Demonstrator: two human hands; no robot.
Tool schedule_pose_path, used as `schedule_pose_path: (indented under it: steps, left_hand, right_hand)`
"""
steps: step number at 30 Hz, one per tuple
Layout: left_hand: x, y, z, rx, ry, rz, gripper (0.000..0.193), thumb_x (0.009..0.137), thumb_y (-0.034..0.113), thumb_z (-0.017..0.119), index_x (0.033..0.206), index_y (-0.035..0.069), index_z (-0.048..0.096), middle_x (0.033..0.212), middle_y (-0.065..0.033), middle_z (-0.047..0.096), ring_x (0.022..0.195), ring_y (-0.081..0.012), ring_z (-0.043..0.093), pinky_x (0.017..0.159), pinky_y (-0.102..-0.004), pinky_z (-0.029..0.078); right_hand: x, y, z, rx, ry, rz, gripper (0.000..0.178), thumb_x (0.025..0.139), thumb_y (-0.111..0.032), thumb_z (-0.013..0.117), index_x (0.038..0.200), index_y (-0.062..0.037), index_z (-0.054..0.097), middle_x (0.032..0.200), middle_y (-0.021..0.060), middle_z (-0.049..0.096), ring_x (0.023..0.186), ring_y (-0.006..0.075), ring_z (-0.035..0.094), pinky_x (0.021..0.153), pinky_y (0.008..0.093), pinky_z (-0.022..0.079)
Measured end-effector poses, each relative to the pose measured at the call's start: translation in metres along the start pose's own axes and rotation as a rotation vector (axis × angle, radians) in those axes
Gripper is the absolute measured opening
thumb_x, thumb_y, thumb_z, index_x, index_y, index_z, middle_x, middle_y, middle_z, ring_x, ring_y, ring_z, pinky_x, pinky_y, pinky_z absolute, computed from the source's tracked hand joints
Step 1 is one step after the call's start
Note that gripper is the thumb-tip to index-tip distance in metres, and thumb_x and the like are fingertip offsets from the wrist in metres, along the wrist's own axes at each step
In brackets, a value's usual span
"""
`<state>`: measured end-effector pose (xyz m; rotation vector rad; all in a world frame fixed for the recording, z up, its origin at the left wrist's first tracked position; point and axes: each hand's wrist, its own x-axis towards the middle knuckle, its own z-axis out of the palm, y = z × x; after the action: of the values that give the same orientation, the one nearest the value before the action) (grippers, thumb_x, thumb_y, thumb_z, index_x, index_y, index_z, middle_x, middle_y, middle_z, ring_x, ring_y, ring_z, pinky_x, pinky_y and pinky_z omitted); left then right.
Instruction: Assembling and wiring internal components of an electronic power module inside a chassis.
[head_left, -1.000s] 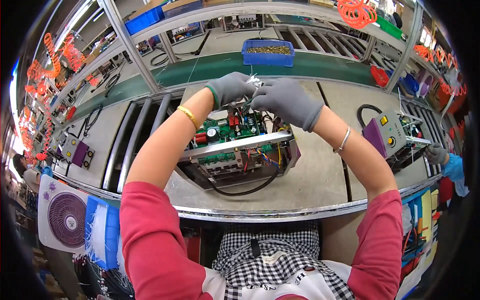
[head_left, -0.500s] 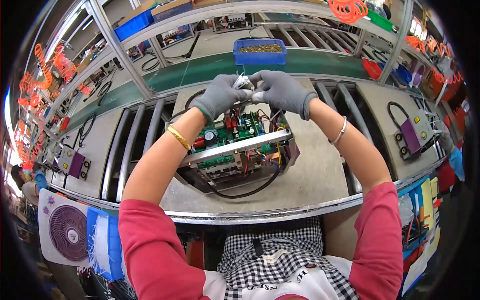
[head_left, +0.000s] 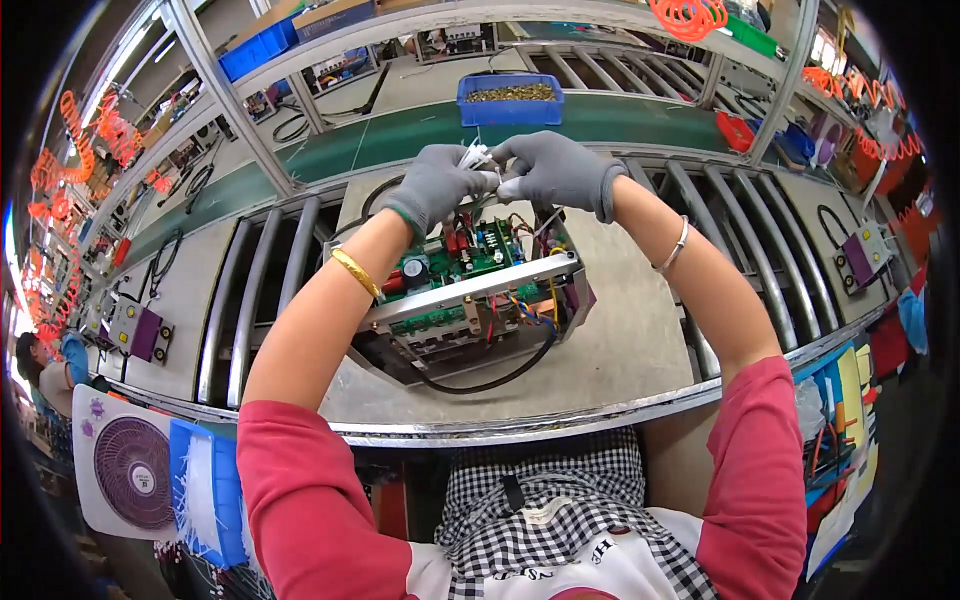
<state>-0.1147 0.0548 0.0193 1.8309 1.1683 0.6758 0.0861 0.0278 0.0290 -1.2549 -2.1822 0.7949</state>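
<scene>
My gloved left hand [head_left: 438, 188] is closed on a small bunch of white strips that look like cable ties [head_left: 474, 155], above the far side of an opened machine. Close beside it, my gloved right hand [head_left: 560, 172] has its thumb and fingers pinched together at the same spot; what they grip is mostly hidden. Below both hands lies the machine [head_left: 470, 300], showing green circuit boards [head_left: 455, 262], red and black parts, coloured wires and a metal bar [head_left: 480, 290] across its near side. A black cable [head_left: 500, 385] loops out in front.
The machine rests on a board [head_left: 630, 330] with metal rollers [head_left: 745, 250] alongside. Beyond is a green belt [head_left: 380, 140] with a blue bin of brass-coloured pieces [head_left: 510, 92]. Purple-and-grey machines stand left [head_left: 140, 330] and right [head_left: 862, 255]. A fan [head_left: 130, 465] and blue tie bin [head_left: 232, 500] are near left.
The purple-and-grey machine on the right has slid farther right with its board, baring more rollers. Both hands stay together over the opened machine, shifting only slightly.
</scene>
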Motion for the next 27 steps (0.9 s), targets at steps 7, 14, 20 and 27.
schedule_pose_path:
  steps: [7, 14, 20, 27]
  left_hand:
    - [-0.003, 0.000, 0.000, 0.088, 0.024, 0.036, 0.022, 0.084, 0.024, 0.074, 0.092, 0.004, 0.071, 0.076, -0.0020, 0.064, 0.057, -0.0085, 0.055, 0.046, -0.0262, 0.046]
    - [-0.011, 0.003, 0.000, 0.138, 0.051, 0.158, 0.023, 0.083, 0.020, 0.073, 0.095, 0.000, 0.072, 0.074, -0.0040, 0.068, 0.062, -0.0095, 0.058, 0.058, -0.0291, 0.047]
    - [-0.015, 0.007, -0.005, 0.161, -0.037, 0.192, 0.024, 0.086, 0.023, 0.073, 0.091, 0.000, 0.069, 0.069, -0.0010, 0.061, 0.054, -0.0070, 0.054, 0.047, -0.0250, 0.046]
    - [-0.023, 0.023, -0.021, 0.274, -0.206, 0.025, 0.032, 0.082, 0.032, 0.076, 0.101, 0.007, 0.069, 0.072, 0.0008, 0.062, 0.059, -0.0070, 0.055, 0.048, -0.0239, 0.045]
  right_hand:
    - [0.000, 0.005, 0.002, -0.018, 0.055, 0.005, 0.047, 0.078, -0.024, 0.076, 0.118, 0.0004, 0.066, 0.095, 0.0132, 0.072, 0.085, 0.0217, 0.068, 0.080, 0.0325, 0.053]
    - [-0.013, 0.006, 0.027, 0.159, 0.323, 0.005, 0.031, 0.083, -0.012, 0.070, 0.111, 0.0013, 0.066, 0.087, 0.0091, 0.071, 0.078, 0.0139, 0.065, 0.073, 0.0291, 0.052]
    - [-0.021, -0.007, 0.036, -0.312, 0.515, -0.129, 0.021, 0.084, -0.013, 0.069, 0.101, -0.0003, 0.067, 0.082, 0.0105, 0.068, 0.074, 0.0176, 0.062, 0.073, 0.0305, 0.051]
    - [-0.026, -0.010, 0.035, 0.043, 0.374, -0.164, 0.015, 0.087, -0.011, 0.066, 0.097, -0.0004, 0.065, 0.079, 0.0053, 0.065, 0.073, 0.0119, 0.058, 0.070, 0.0285, 0.049]
